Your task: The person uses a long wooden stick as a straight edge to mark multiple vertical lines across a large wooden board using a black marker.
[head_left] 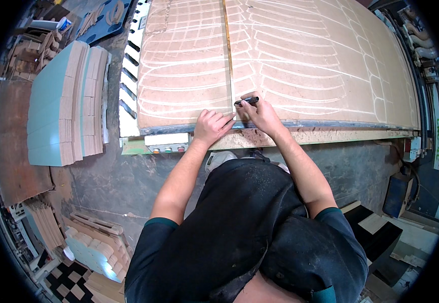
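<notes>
The right hand (262,113) grips a black marker (247,101), light and rigid, best pinched mid-barrel, over the board (300,55)'s near edge. Beside it, the left hand (210,126) rests loosely curled, holding nothing.

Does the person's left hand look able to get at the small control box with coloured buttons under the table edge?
Probably yes. The left hand rests on the big routed fibreboard panel, just above and right of the control box, with nothing between them.
</notes>
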`<state>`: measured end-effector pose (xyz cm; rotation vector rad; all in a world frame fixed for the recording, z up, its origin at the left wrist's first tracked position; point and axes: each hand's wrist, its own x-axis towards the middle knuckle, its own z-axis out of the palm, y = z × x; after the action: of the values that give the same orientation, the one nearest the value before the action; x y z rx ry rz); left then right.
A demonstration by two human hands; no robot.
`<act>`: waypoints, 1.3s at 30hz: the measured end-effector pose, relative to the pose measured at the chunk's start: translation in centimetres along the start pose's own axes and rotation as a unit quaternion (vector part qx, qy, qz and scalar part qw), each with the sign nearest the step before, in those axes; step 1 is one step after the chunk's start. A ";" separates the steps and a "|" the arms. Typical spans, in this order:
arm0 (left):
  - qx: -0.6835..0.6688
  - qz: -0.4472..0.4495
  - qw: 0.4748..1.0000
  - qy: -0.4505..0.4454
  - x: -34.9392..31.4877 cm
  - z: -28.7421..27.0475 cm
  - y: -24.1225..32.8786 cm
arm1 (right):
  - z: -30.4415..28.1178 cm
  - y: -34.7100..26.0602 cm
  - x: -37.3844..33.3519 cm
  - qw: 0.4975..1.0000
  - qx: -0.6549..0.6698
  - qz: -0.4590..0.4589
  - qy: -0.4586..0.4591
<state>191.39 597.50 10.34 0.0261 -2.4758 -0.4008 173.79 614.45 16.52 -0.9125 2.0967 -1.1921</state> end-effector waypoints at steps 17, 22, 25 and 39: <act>0.004 -0.005 1.000 -0.004 -0.3 0.2 -0.2 | -0.5 -0.5 0.0 1.000 -0.018 -0.002 -0.004; 0.007 -0.008 1.000 -0.010 -0.4 0.3 -0.2 | -1.0 -1.5 -0.1 0.999 -0.046 0.009 -0.012; 0.009 -0.008 1.000 -0.011 -0.4 0.3 -0.2 | -1.0 -1.4 0.0 0.999 -0.047 0.004 -0.011; 0.015 -0.006 1.000 -0.013 -0.6 0.3 -0.3 | -0.5 -0.4 0.4 0.998 -0.060 -0.007 -0.017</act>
<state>191.63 597.41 9.68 0.0481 -2.5091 -0.3703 173.25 614.23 17.08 -0.9967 2.1580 -1.0594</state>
